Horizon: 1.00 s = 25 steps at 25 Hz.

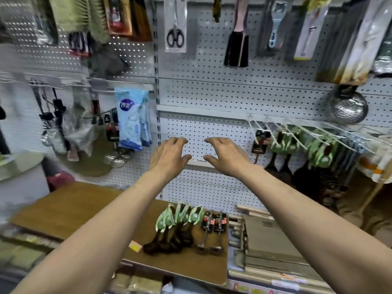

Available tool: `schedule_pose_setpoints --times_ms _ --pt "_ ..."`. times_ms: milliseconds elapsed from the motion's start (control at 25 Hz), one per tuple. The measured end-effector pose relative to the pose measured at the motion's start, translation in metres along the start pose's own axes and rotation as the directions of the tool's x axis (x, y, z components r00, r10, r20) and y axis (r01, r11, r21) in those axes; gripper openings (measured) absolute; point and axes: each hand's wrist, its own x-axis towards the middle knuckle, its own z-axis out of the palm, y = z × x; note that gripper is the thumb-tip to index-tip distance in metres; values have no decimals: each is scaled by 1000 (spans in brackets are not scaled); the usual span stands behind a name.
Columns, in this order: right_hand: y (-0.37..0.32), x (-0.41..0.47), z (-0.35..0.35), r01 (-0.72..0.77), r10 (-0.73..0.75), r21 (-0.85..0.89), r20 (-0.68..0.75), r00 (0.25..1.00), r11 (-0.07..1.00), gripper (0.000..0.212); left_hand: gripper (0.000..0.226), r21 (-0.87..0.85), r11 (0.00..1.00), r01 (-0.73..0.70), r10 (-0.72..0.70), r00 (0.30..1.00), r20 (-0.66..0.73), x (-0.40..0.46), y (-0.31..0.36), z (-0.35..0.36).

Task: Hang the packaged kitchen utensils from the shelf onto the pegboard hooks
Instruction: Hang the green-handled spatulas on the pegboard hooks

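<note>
Utensils (180,225) lay on the shelf (84,204) below both empty, loosely open hands (169,155) (227,155); the blurred hooks (297,132) seemed crowded, so a packet could snag there.

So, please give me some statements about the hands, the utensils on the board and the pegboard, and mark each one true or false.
1. Both hands are empty. True: the left hand and the right hand hold nothing, fingers relaxed.
2. Green-carded utensils lie on the wooden board. True.
3. The scissors lie on the board. False: they hang in a package high on the pegboard.
4. No green-carded utensils hang on hooks yet. False: several hang at the right.
5. The right hand grips a black-carded utensil. False: the black-carded utensils lie untouched on the board.
</note>
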Motion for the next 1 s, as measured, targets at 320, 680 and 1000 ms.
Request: schedule_pose_setpoints --times_ms 320,680,1000 --pt "-59 107 92 -113 110 26 109 988 993 57 50 -88 996 -31 41 993 108 65 -140 49" --pt "-22 136 264 -291 233 98 386 892 952 57 48 -112 981 159 -99 905 413 62 -212 202" --pt "28 108 446 -535 292 165 687 665 829 53 47 -111 885 452 -255 670 698 30 -244 370"
